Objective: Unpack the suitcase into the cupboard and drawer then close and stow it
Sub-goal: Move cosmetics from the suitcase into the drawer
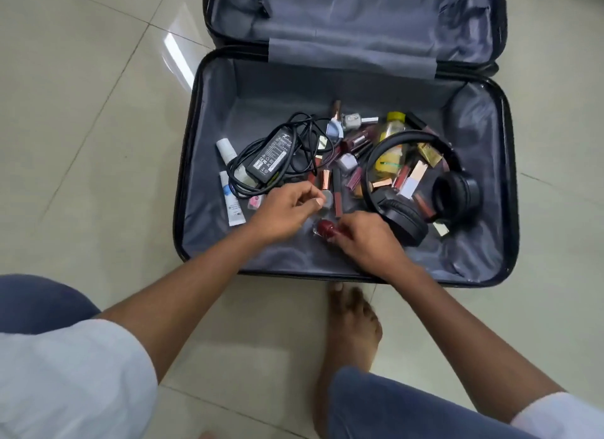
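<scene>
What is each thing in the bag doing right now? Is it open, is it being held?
Black suitcase with grey lining: lying open on the tiled floor.
Black over-ear headphones: lying loose inside.
Black power adapter: lying inside, cable tangled around it.
Small dark red bottle: gripped by the right hand.
Small grey round cap: pinched by the left hand.
White tube: lying flat, cap on.

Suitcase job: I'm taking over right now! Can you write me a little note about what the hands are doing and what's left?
Left hand: pinching a small grey-capped bottle.
Right hand: holding a dark red bottle.
Suitcase: open on the floor; charger, headphones, tubes and cosmetics inside.
Done: no clothes show inside.
Left: carry these out, then close and stow it.
</scene>
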